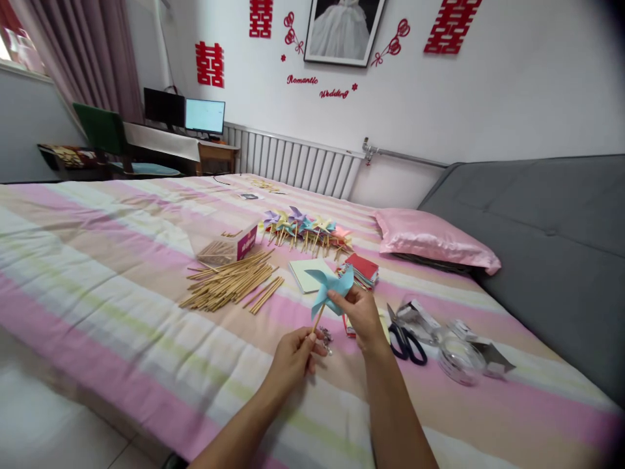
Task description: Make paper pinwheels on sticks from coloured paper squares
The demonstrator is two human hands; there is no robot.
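A light blue paper pinwheel [322, 299] on a thin wooden stick is held up over the bed. My left hand [295, 355] is closed round the stick below the paper blades. With thumb and fingers, my right hand [360, 316] pinches the pinwheel at its middle and right blade. Small metallic pieces [327, 337] lie just behind my left fingertips, partly covered. Beyond the pinwheel is a pale green paper stack [303, 276], and to its right a red-topped paper stack [362, 266]. Dark-handled scissors [405, 339] rest to the right of my right wrist.
Loose wooden sticks [229, 283] are heaped at left, beside a clear box [222, 249]. Several finished pinwheels [305, 228] lie behind. Clear tape rolls [459, 358] and packaging sit at right, near a pink pillow [434, 238] and the grey headboard [537, 241].
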